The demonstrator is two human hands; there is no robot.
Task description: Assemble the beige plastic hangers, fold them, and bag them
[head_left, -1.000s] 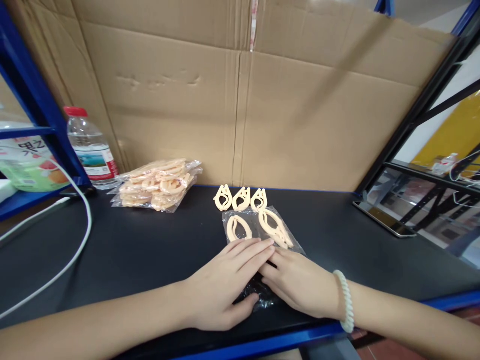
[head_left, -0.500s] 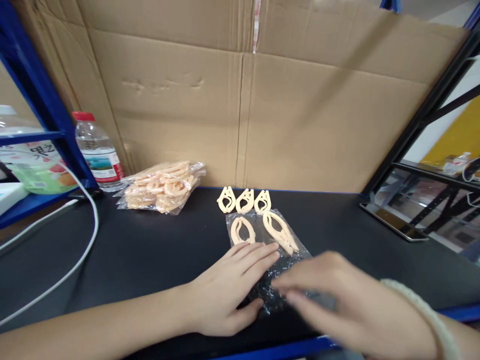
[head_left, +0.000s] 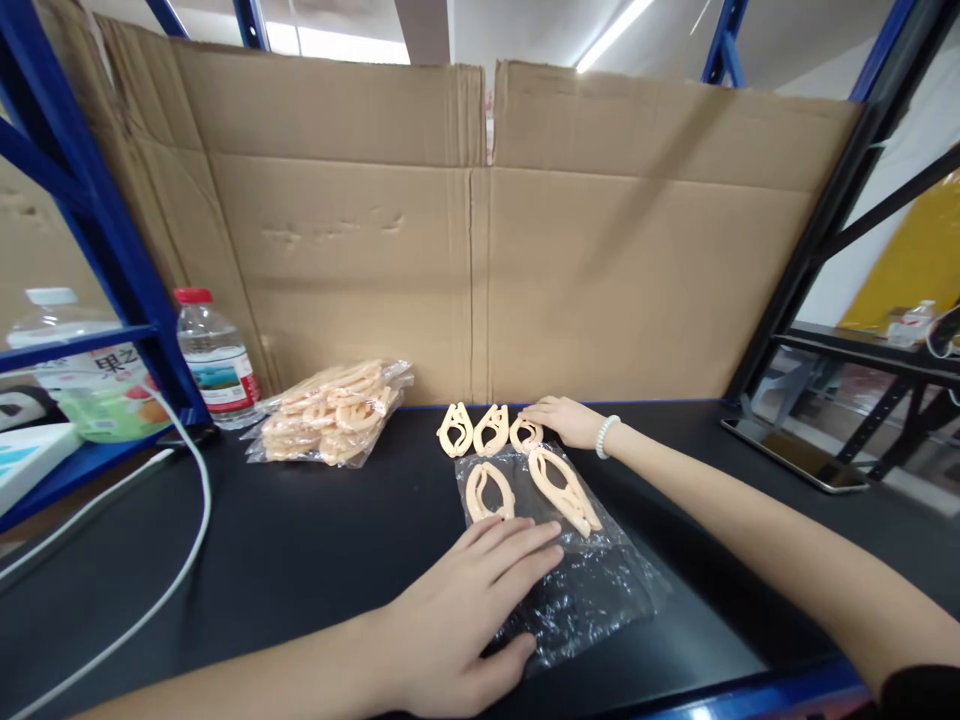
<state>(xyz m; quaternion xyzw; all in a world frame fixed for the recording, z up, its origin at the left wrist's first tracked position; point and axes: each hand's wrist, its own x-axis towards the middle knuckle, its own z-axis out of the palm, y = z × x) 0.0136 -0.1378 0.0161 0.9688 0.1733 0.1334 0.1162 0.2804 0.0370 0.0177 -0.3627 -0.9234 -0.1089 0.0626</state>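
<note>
My left hand lies flat, fingers spread, over the left edge of a clear plastic bag on the table. Two beige folding hangers lie at the upper part of this bag: a left one, close to my fingertips, and a right one, tilted. Behind the bag, three more beige folded hangers form a row: a left one, a middle one and a right one. The fingers of my right hand are closed over the top of the right one; my thumb is mostly hidden.
A clear bag packed with beige hangers lies back left. Beside it stands a red-capped water bottle. A white cable loops across the left side. A dark tablet-like device lies at right. Cardboard walls off the back.
My right hand has moved from above the plastic bag away to the rightmost hanger of the back row. My left hand stays on the bag. The view has tilted upward.
</note>
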